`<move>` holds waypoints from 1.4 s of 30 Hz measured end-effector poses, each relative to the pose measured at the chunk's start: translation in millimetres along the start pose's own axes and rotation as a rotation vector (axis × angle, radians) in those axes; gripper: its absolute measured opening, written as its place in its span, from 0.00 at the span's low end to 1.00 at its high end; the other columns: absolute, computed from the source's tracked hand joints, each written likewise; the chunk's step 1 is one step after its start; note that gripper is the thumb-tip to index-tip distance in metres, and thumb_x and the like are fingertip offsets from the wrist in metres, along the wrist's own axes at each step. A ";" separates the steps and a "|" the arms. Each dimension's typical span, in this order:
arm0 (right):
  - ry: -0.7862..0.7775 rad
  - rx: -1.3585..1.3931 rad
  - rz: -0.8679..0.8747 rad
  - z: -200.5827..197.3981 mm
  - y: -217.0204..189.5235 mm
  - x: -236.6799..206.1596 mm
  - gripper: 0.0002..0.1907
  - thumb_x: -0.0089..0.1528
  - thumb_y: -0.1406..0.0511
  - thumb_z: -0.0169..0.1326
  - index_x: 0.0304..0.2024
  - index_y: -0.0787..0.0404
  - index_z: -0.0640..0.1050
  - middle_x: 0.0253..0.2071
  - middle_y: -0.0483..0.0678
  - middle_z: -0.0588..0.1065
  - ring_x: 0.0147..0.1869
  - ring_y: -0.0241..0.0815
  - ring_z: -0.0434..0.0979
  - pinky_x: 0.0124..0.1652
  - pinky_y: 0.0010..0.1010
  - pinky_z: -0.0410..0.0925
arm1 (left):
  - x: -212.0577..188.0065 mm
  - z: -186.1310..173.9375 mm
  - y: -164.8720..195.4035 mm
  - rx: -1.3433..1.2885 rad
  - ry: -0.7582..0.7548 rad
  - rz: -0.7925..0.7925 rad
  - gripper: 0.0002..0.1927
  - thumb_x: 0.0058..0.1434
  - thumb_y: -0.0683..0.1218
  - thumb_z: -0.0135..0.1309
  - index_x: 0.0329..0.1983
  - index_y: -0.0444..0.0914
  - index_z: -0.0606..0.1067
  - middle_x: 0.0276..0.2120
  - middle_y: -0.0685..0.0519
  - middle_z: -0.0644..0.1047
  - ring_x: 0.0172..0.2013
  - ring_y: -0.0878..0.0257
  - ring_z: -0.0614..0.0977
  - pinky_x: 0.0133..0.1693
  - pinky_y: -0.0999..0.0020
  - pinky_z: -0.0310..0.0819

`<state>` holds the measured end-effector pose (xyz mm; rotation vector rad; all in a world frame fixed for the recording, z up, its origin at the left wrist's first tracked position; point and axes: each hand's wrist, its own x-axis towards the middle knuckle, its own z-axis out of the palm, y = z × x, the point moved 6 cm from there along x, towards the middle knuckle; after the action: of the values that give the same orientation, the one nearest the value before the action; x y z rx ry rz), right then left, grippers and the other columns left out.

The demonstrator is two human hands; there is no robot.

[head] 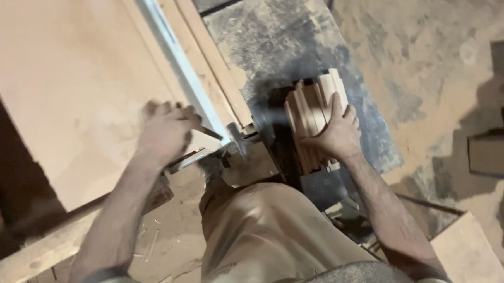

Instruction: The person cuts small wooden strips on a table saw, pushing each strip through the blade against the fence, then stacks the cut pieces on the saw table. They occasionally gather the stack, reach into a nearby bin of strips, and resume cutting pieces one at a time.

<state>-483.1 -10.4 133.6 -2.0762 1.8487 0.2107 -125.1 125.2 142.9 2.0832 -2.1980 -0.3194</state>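
Item: my right hand (334,134), fingers spread flat over a bundle of pale wood strips (313,114), pressing it down on the dusty grey slab (293,39).

Item: my left hand (165,132), curled around a dark handle (204,132) beside the metal rail (176,55).

Item: the strips, squared, stacked side by side, ends uneven. Sawdust floor (428,68) around.

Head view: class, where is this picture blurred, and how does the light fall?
Head view: the left hand and the metal clamp are smeared by motion blur; the right hand on the bundle of wooden strips is a bit sharper; warm dim light, dark shadow at the right edge.
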 end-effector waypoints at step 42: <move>0.024 0.007 -0.061 6.4 -15.6 19.5 0.75 0.36 0.51 0.77 0.75 0.69 0.48 0.69 0.75 0.53 0.73 0.75 0.56 0.65 0.58 0.61 | 147.0 53.9 -116.1 0.064 -0.293 -0.388 0.54 0.53 0.65 0.63 0.75 0.33 0.56 0.76 0.45 0.49 0.75 0.44 0.43 0.62 0.19 0.30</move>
<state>-464.3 -25.0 123.6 -2.1359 1.7941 0.1644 -32.3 -21.7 54.4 2.6451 -1.9430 -0.6284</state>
